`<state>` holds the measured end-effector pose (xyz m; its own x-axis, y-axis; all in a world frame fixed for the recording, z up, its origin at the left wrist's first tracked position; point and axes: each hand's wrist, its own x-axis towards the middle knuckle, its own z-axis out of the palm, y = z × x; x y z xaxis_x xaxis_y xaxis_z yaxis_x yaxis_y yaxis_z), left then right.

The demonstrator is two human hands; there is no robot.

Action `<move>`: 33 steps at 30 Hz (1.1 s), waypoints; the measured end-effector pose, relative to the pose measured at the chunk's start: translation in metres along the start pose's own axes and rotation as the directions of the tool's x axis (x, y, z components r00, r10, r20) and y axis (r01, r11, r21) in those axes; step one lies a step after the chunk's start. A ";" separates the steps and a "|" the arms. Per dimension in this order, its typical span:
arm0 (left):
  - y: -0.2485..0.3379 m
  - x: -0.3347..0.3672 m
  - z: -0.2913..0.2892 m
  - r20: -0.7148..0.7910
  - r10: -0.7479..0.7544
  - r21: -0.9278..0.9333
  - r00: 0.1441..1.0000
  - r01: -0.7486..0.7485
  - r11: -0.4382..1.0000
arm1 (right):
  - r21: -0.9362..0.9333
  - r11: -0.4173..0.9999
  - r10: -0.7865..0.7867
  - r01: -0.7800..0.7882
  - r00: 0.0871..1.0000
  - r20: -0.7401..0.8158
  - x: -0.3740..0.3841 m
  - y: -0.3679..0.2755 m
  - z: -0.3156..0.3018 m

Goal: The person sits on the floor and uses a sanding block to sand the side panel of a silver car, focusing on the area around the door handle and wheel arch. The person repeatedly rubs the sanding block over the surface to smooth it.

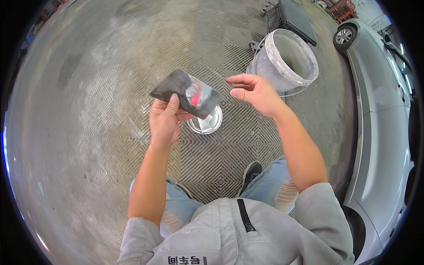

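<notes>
A: Nearest, lower centre of the frame, a light-grey short-sleeved work shirt (274, 229), then ripped pale-blue jeans (276, 181). And the hands?

B: 2 bare ones, above centre! The left hand (163, 121) is clamped on a flat dark-grey rectangular piece (185, 92) with a glossy red-and-pale patch, thumb on top, held just left of centre.

A: And the right hand (258, 95)?

B: Right of centre, in mid-air, thumb and fingers slightly apart, well away from the piece!

A: Below that piece, partly covered, a round silver metal tin (216, 119) on the grey ridged floor (198, 154).

B: Farther, upper right: a whitish plastic bucket (263, 66) with a wire handle, a black box-shaped case (293, 20) behind it, and a silver car (384, 132) along the right edge!
</notes>
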<state>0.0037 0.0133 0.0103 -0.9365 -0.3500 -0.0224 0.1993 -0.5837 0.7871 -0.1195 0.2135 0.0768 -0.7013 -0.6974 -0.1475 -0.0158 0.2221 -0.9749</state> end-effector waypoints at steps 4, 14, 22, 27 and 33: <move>-0.013 -0.004 0.011 0.002 -0.116 0.166 0.993 0.114 0.980 | 0.301 0.954 -0.048 0.013 0.993 0.109 -0.003 0.001 0.009; 0.005 0.000 0.001 -0.064 -0.043 -0.079 0.997 0.038 0.996 | -0.687 0.718 -0.345 0.111 0.914 -0.213 -0.005 0.001 0.010; -0.015 -0.014 0.035 -0.081 -0.316 -0.297 0.945 0.280 0.913 | -0.961 0.235 -0.859 0.144 0.493 -0.136 0.007 0.018 0.029; -0.009 -0.013 0.033 -0.184 -0.250 -0.319 0.950 0.183 0.930 | -0.984 0.087 -0.927 0.154 0.373 -0.024 0.009 0.022 0.038; 0.016 0.004 0.003 -0.411 -0.108 -0.296 0.905 -0.020 0.955 | -0.962 0.209 -0.895 0.176 0.431 -0.116 0.007 0.017 0.038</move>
<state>0.0024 0.0050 0.0241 -0.7504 -0.5549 -0.3592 0.2946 -0.7672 0.5698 -0.0972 0.1867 0.0533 -0.3709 -0.4206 0.8280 -0.8120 0.5795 -0.0694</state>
